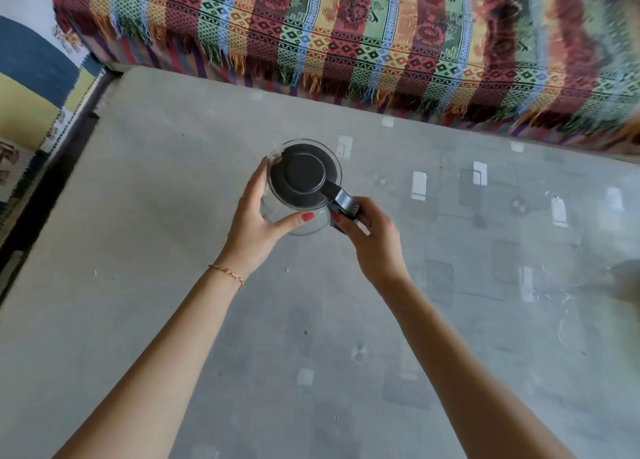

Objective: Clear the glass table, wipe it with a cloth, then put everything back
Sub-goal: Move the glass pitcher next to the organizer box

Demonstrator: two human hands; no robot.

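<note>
Glass table fills most of the view, far edge butting a sofa under a striped fringed throw, left edge beside a patterned rug. Bare surface all round, only crumbs and reflections. Glass jug with black lid near table centre, well off every edge. Left hand wraps the jug body, thumb across the front; right hand grips the black handle.

Both arms outstretched — left hand cupped, right hand curled.
</note>
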